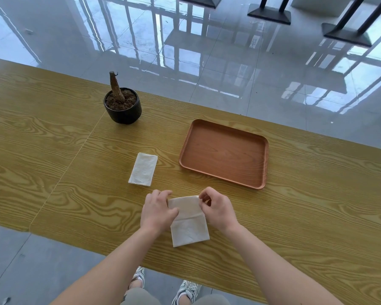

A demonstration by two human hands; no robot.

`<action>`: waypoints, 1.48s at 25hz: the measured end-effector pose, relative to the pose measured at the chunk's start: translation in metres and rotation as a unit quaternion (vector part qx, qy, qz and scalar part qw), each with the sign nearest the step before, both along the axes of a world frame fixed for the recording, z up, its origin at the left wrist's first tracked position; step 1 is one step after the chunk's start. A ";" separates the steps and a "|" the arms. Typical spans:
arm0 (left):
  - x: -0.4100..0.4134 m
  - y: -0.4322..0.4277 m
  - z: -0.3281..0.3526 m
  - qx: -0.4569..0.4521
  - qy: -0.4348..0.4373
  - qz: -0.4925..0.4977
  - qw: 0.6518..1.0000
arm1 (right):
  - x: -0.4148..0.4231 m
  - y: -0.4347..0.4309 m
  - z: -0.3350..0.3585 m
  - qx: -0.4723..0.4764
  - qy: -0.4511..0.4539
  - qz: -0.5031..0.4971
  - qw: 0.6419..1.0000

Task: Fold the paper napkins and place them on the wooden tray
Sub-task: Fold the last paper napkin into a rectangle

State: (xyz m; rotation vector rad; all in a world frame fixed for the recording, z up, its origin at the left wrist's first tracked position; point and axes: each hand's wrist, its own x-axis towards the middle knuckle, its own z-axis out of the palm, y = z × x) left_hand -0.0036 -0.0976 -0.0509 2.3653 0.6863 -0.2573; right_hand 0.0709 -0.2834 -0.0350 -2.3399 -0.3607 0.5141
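A white paper napkin (189, 223) lies near the table's front edge, creased across its middle. My left hand (157, 211) pinches its far left corner and my right hand (218, 209) pinches its far right corner, lifting the far half slightly. A second napkin (143, 169), folded into a narrow rectangle, lies flat on the table further back and to the left. The wooden tray (223, 153) sits to the right of that napkin, with nothing on it.
A black pot (123, 108) with soil and a bare stump stands at the back left of the yellow wood-grain table (53, 150). Shiny tiled floor and black table bases lie beyond the far edge.
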 end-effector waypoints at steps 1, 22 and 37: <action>0.000 0.000 0.001 0.000 0.002 -0.010 1.000 | -0.002 -0.002 0.001 0.014 0.005 -0.008 1.000; -0.063 -0.024 -0.003 0.141 -0.218 -0.265 0.929 | -0.038 -0.036 0.000 -0.071 -0.115 0.180 0.974; -0.107 -0.034 -0.036 0.208 -0.092 -0.355 0.907 | -0.082 -0.064 -0.038 -0.188 -0.222 0.276 0.916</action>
